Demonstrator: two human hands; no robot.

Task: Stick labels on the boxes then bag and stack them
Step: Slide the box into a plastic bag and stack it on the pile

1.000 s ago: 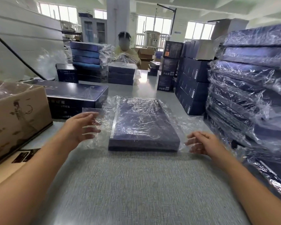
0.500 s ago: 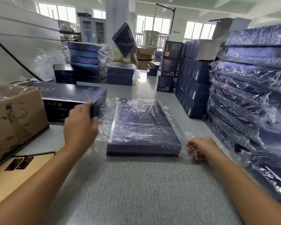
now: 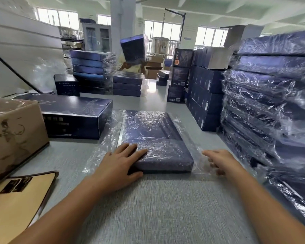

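We note bagged box, long axis running away from us; left hand flat on its near-left corner, fingers straight; right hand just beside near-right corner, likewise outstretched.

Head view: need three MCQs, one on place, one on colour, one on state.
1. Where is the left hand?
A. on the near left corner of the bagged box
B. in mid-air
C. on the person's lap

2. What colour is the bagged box?
A. red
B. dark blue
C. white

3. How is the right hand?
A. clenched in a fist
B. pinching a label
C. open, fingers straight on the bag film right of the box

Answers:
1 A: its fingers lie flat on that corner.
2 B: navy shows through the clear film.
3 C: the fingers are extended and hold nothing.
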